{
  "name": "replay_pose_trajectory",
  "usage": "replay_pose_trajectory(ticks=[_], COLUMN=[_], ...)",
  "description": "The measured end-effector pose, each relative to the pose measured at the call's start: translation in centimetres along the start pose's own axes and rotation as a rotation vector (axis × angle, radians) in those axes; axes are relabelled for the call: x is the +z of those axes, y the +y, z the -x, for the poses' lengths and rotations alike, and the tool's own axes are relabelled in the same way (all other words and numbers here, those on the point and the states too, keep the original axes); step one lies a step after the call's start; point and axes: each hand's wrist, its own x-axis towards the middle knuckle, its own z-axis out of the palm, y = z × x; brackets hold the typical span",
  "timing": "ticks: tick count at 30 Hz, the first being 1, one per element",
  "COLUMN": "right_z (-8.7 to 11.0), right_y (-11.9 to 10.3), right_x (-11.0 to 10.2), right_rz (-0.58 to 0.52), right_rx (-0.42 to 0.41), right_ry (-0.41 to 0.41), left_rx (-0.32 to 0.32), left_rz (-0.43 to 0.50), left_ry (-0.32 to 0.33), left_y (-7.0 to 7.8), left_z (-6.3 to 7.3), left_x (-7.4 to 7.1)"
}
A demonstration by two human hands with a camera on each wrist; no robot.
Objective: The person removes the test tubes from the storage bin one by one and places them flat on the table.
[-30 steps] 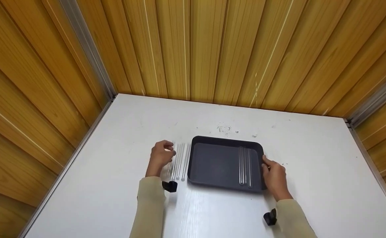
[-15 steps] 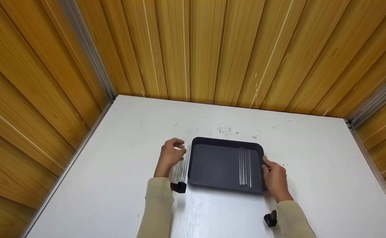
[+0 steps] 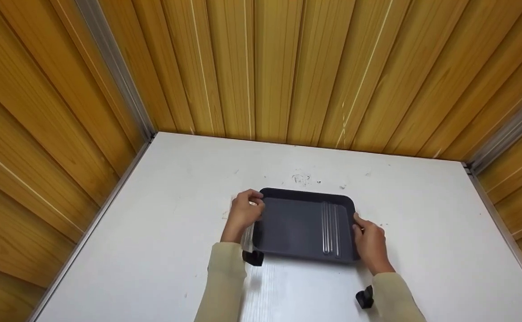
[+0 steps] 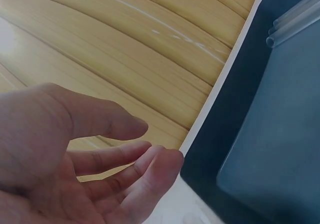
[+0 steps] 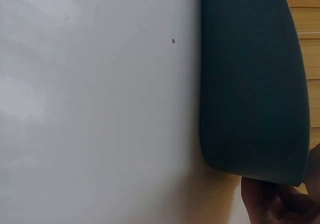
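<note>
A dark grey rectangular tray (image 3: 290, 228) rests on the white table. Inside it, toward the right side, several clear tubes (image 3: 331, 230) lie side by side; their hollow ends show in the left wrist view. My right hand (image 3: 371, 243) grips the tray's right wall, thumb at the rim and fingers outside. My left hand (image 3: 244, 212) hovers at the tray's left rim, fingers loosely bent and thumb apart from them, holding nothing visible. More clear tubes (image 3: 247, 239) lie on the table left of the tray, mostly hidden under the left hand and wrist.
Wood-patterned panels (image 3: 274, 71) rise behind and beside the white table (image 3: 176, 188), with metal posts at its back corners. Dark scuff marks (image 3: 302, 180) show on the table behind the tray. A black wrist mount (image 3: 254, 258) sits below the left hand.
My left hand has moved right, over the loose tubes and up to the tray's left rim. The right hand keeps its grip on the tray, which stays in place.
</note>
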Motion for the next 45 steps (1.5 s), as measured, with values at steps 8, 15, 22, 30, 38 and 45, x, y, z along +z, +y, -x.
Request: replay_pose_trajectory(ticks=[8, 15, 22, 30, 38, 45], right_z=[-0.2, -0.4, -0.6, -0.3, -0.2, 0.1], right_y=[0.0, -0.1, -0.2, -0.2, -0.2, -0.1], right_x=[-0.1, -0.2, -0.2, -0.1, 0.2, 0.3], right_rz=[0.010, 0.016, 0.016, 0.007, -0.002, 0.000], right_rx=[-0.010, -0.003, 0.002, 0.015, 0.009, 0.022], right_ry=[0.001, 0.006, 0.023, 0.024, 0.021, 0.034], left_rx=[0.038, 0.028, 0.029, 0.038, 0.080, 0.074], left_rz=[-0.049, -0.015, 0.013, 0.021, -0.096, -0.068], left_ry=[-0.025, -0.036, -0.051, -0.070, -0.043, -0.068], left_y=[0.4, 0.7, 0.7, 0.0, -0.8, -1.1], left_z=[-0.2, -0.3, -0.6, -0.5, -0.2, 0.1], left_x=[1.5, 2.5, 3.5, 4.6, 5.4, 6.4])
